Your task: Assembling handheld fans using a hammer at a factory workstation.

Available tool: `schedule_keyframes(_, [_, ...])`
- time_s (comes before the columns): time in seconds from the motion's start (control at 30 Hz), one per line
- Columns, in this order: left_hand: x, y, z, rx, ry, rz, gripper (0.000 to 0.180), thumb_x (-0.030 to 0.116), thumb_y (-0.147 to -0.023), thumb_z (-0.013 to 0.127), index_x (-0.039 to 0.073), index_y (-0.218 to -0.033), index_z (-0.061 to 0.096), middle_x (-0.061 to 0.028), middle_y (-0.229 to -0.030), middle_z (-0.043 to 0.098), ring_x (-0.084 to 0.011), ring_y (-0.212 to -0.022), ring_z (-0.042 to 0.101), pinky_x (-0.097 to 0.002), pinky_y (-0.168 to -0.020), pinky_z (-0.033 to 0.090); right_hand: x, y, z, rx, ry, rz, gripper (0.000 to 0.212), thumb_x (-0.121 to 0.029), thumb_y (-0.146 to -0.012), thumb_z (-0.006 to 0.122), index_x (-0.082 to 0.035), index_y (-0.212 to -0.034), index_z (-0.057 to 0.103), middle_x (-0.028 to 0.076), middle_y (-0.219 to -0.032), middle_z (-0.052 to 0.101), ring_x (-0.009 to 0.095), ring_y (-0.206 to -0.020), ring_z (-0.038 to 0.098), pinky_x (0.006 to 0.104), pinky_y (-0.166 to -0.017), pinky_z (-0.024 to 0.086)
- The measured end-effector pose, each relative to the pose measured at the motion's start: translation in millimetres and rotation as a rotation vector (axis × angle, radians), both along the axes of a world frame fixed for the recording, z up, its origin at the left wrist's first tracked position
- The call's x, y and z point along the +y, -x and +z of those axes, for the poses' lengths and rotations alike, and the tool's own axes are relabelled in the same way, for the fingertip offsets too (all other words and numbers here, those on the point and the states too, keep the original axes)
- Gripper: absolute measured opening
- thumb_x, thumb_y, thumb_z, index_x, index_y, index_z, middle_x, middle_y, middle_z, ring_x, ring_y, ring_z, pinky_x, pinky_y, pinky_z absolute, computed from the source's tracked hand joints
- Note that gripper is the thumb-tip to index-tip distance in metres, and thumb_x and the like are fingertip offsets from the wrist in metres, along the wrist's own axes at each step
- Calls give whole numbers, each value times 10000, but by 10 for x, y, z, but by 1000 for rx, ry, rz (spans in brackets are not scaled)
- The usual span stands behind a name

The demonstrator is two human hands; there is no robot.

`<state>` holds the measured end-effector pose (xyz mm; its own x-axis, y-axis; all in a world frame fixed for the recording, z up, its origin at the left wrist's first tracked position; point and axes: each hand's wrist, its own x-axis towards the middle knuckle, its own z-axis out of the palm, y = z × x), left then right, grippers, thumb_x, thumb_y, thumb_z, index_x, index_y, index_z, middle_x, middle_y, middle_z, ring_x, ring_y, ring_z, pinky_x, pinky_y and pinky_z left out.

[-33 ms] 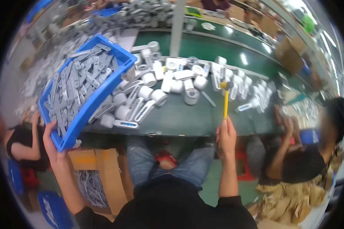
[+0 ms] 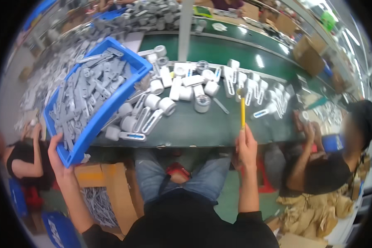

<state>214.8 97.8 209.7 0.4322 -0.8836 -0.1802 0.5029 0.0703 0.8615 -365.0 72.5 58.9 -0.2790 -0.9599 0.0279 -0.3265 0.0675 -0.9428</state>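
My left hand (image 2: 60,153) grips the near corner of a blue plastic bin (image 2: 98,120), which tilts over the left of the bench. Long grey plastic strips (image 2: 84,91) fill it. My right hand (image 2: 246,145) is closed round the yellow handle of a small hammer (image 2: 242,113), held upright at the bench's near edge. Its head is blurred, in front of white scoop-shaped plastic parts (image 2: 252,91). More such white parts (image 2: 201,103), with round cups and flat handles, lie across the middle of the bench. A thin grey strip (image 2: 221,106) lies alone between the two groups.
A cardboard box (image 2: 118,194) of grey strips stands on the floor to my left. Co-workers sit on both sides; the right one's hands (image 2: 310,131) hold a white part. A post (image 2: 185,37) rises behind the bench. Crumpled brown paper (image 2: 314,217) lies at lower right.
The view has shifted slightly, so the bench things sit a little further left. The hammer's head has turned in my right hand. My left hand keeps its hold on the bin.
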Motion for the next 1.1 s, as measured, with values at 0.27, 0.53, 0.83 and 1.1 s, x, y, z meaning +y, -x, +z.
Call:
schedule_keyframes(0.27, [-779,1074,-306,50,-84,-204,322,129,-909,713,-3,-1193,637,-131,-1028,747,-262,-863,753,-397,-786,645,180,-154,167,953,279,437,327,-211,-947,715,-148,-1266,683,97,-846,589,313,-766,656,447,-671,534])
schedule_keyframes(0.53, [-943,1665,-370,229,-98,-509,406,109,-924,652,-29,-1299,580,-174,-1146,728,-315,-959,764,-482,-848,667,-263,-537,-118,737,433,339,310,-190,-951,709,-112,-1251,716,145,-1139,670,339,-1073,658,444,-935,534])
schedule_keyframes(0.83, [-800,2399,-645,288,-199,-662,580,37,-879,668,43,-1434,499,-160,-1286,641,-320,-1138,687,-469,-949,619,-205,92,413,-640,522,91,973,-748,-1024,426,-91,-1703,192,194,-1740,248,333,-1593,269,496,-1303,202])
schedule_keyframes(1.1, [-773,3509,-934,504,-240,-754,850,-61,-905,623,208,-1625,259,-122,-1487,517,-310,-1333,566,-494,-1085,529,-181,1118,424,-511,451,-83,513,-294,-918,689,44,-1302,657,257,-1562,527,364,-1476,474,475,-1260,308])
